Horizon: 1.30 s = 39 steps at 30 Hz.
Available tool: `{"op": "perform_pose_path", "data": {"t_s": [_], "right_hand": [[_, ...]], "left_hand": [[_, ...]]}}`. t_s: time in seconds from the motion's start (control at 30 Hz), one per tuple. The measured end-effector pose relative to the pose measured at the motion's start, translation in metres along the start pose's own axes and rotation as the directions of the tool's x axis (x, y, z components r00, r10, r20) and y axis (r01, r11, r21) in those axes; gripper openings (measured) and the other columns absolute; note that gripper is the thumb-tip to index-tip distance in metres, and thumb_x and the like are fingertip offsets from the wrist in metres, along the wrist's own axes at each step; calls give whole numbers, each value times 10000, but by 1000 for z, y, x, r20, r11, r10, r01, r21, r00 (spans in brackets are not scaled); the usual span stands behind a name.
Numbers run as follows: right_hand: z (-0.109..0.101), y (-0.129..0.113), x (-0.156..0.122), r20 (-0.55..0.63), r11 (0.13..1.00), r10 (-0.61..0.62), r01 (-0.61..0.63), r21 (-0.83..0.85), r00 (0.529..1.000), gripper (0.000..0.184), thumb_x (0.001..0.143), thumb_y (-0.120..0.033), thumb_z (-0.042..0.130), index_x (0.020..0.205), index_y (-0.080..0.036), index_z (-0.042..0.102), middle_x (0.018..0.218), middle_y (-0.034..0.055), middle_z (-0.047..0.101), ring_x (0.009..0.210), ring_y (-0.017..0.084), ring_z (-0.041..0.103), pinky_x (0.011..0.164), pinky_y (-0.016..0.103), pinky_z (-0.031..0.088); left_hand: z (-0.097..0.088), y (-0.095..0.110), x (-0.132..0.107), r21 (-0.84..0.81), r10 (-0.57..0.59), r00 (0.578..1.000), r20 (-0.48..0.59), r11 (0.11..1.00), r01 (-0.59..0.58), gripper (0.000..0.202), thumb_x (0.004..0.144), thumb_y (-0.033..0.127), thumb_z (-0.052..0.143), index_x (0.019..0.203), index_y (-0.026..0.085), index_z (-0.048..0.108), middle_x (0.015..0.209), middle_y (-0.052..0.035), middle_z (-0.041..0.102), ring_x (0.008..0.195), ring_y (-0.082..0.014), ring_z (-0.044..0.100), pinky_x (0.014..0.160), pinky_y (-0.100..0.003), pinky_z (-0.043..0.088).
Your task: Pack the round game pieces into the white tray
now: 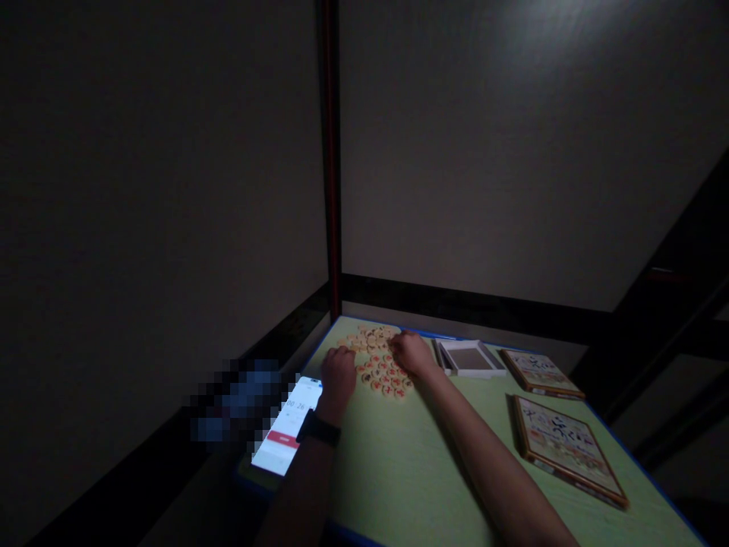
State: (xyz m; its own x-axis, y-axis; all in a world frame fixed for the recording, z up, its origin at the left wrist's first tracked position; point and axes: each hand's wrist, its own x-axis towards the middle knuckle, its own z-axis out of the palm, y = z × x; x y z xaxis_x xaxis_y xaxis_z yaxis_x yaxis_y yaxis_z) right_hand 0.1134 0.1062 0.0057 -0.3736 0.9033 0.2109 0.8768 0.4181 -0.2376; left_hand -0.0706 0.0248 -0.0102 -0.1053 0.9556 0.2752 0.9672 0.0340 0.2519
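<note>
On the green tabletop lie many round wooden xiangqi pieces (388, 376), several with red characters facing up. Behind them is a looser heap of paler pieces (371, 338), most with no marking I can make out. My left hand (338, 372), a dark band on its wrist, is at the left edge of the pieces with its fingers curled; what they hold, if anything, is hidden. At the right side of the heap, my right hand (412, 352) bends its fingers down and pinches a piece at the fingertips.
A lit phone (290, 425) showing a timer lies by the table's left edge. Right of the pieces stands an open white box (470, 358). Two flat printed boxes (541, 372) lie along the right side. Walls (472, 190) rise behind and to the left.
</note>
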Motion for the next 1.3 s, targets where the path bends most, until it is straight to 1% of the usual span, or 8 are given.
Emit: {"op": "perform_pose_path", "data": {"t_s": [0.33, 0.5, 0.6, 0.73, 0.87, 1.03, 1.17, 1.3], "right_hand": [[4, -5, -1, 19, 999, -8, 9, -51, 1000, 307, 843, -42, 499, 1039, -149, 709, 1045, 156, 693, 1002, 231, 631, 833, 267, 408], [5, -8, 2, 9, 999, -32, 32, 3, 999, 410, 771, -10, 574, 1158, -120, 651, 1079, 162, 702, 1011, 241, 637, 807, 255, 407], [7, -11, 5, 6, 996, -64, 63, 58, 998, 377, 753, -18, 596, 1104, -124, 686, 1069, 139, 725, 1005, 230, 651, 812, 237, 415], [11, -14, 7, -17, 987, -98, 99, 124, 995, 363, 819, -27, 507, 1074, -160, 728, 1055, 92, 752, 1007, 196, 669, 854, 223, 428], [16, -17, 6, -28, 980, -125, 128, 153, 992, 350, 807, -26, 493, 967, -176, 766, 988, 77, 769, 964, 189, 681, 843, 220, 438], [16, -18, 3, -17, 975, -177, 177, 130, 984, 305, 764, -10, 484, 743, -174, 740, 830, 63, 755, 855, 177, 664, 772, 213, 410], [13, -18, 1, -10, 977, -194, 194, 90, 981, 283, 755, -10, 477, 699, -176, 699, 826, 63, 737, 844, 172, 637, 752, 216, 381], [13, -17, 1, 11, 981, -189, 188, 44, 982, 273, 732, 1, 482, 667, -182, 674, 799, 60, 717, 818, 176, 617, 727, 227, 363]], "left_hand": [[6, -1, 1, -22, 26, 1000, 1, 999, -26, 390, 895, 15, 401, 1101, 124, 713, 1088, -133, 664, 1052, -241, 575, 943, -337, 435], [11, -3, 2, -31, 16, 1000, 8, 999, -16, 334, 907, 45, 422, 1053, 117, 713, 1071, -136, 646, 1023, -225, 594, 934, -324, 445], [11, -4, 3, -41, 8, 1000, 10, 999, -8, 312, 900, 47, 440, 1042, 125, 707, 1079, -135, 644, 1021, -221, 596, 940, -325, 440], [10, -4, 3, -63, 20, 999, 43, 998, -17, 319, 879, 26, 455, 1070, 123, 693, 1080, -134, 649, 1042, -223, 594, 958, -325, 434], [9, -3, 2, -72, 11, 999, 35, 997, -8, 323, 895, 38, 433, 1076, 128, 685, 1072, -134, 636, 1030, -221, 595, 931, -315, 443], [10, 0, 4, -80, -43, 999, 20, 996, 44, 280, 909, 47, 427, 1039, 124, 663, 1087, -128, 609, 1001, -200, 598, 918, -298, 435], [10, 5, 7, -127, -54, 998, 25, 990, 57, 248, 937, 70, 418, 1069, 121, 622, 1105, -126, 602, 988, -179, 602, 881, -271, 439], [9, 7, 8, -220, -55, 998, -41, 975, 44, 249, 893, 5, 439, 1060, 130, 576, 1066, -124, 619, 992, -192, 593, 871, -291, 442]]}}
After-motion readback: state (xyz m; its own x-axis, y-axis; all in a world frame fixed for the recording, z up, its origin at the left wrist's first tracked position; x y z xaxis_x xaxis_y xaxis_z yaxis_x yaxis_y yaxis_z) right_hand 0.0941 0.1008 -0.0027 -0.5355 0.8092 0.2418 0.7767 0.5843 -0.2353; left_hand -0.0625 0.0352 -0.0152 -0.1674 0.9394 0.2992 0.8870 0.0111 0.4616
